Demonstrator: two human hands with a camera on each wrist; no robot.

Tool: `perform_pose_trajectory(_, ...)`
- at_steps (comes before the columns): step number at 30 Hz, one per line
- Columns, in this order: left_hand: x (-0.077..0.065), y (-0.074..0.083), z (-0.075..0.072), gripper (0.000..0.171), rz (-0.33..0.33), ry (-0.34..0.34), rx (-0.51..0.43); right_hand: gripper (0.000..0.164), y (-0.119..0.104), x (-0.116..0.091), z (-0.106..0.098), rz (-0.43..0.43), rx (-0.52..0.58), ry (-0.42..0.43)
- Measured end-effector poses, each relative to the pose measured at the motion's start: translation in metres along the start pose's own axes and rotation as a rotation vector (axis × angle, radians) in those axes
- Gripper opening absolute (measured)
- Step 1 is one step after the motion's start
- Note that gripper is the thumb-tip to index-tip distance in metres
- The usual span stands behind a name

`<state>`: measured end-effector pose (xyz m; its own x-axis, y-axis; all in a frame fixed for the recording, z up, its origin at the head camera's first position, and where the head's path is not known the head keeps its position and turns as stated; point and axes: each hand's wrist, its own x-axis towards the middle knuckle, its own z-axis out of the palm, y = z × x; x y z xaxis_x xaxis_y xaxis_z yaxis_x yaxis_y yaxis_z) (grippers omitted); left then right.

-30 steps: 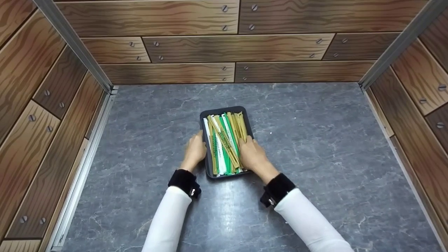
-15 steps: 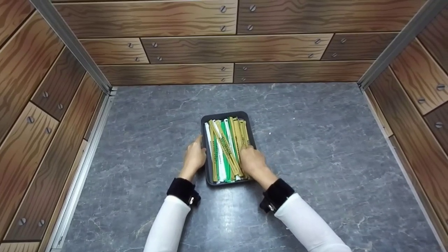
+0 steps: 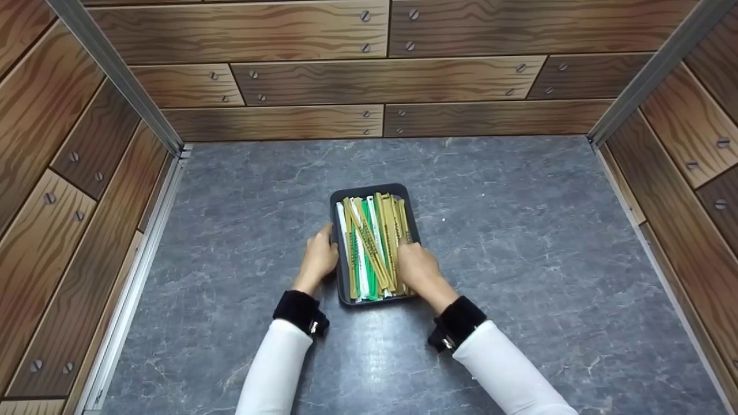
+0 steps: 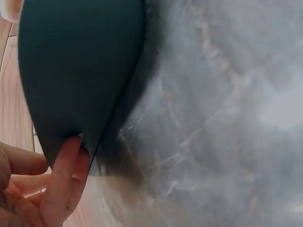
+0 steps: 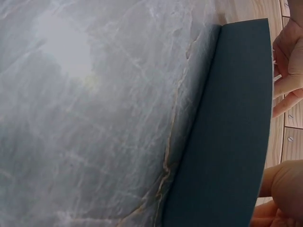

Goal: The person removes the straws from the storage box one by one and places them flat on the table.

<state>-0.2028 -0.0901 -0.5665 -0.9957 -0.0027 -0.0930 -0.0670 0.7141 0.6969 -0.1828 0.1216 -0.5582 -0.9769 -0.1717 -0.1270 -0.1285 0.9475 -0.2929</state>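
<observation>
A black rectangular tray (image 3: 369, 189) lies on the dark marbled floor, filled with slim wrapped straws (image 3: 369, 248) in gold, green and white. Some gold ones lie slantwise across the others. My left hand (image 3: 318, 253) holds the tray's left side; the left wrist view shows its fingers (image 4: 66, 161) against the outer wall. My right hand (image 3: 420, 270) reaches over the right rim with curled fingers among the gold straws; its fingertips are hidden. Seen from the right wrist, the right hand (image 5: 286, 189) goes behind the tray's wall (image 5: 222, 127).
Wood-patterned panels (image 3: 311, 80) rise at the back and both sides, joined by grey metal corner posts (image 3: 115, 69). The marbled floor (image 3: 519, 230) spreads around the tray. A tiny white speck (image 3: 443, 219) lies to its right.
Between the first frame and the second, both hands and the tray shifted slightly toward me. Since then the tray has stayed put, while straws under the right hand have shifted a little.
</observation>
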Motion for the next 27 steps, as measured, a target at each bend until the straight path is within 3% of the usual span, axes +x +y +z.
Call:
perform_pose_trajectory(5,0.003,-0.002,-0.005,0.049,0.006,-0.019,0.022,0.039,-0.001,-0.003,-0.003,-0.006,0.062,0.044)
perform_pose_trajectory(9,0.003,-0.004,-0.007,0.050,0.015,-0.013,0.040,0.043,-0.002,-0.007,-0.008,-0.025,0.122,0.066)
perform_pose_trajectory(15,0.002,-0.008,-0.005,0.050,0.012,0.013,-0.007,0.052,0.009,-0.018,-0.018,-0.019,0.361,0.079)
perform_pose_trajectory(18,0.001,-0.009,-0.004,0.051,0.004,0.020,-0.040,0.052,0.022,-0.027,-0.023,-0.003,0.468,0.101)
perform_pose_trajectory(21,0.001,-0.010,-0.003,0.050,0.010,0.035,-0.053,0.051,0.040,-0.037,-0.028,0.013,0.507,0.130)
perform_pose_trajectory(27,-0.001,-0.016,-0.003,0.048,0.031,0.059,-0.081,0.050,0.088,-0.047,-0.035,0.083,0.488,0.207)
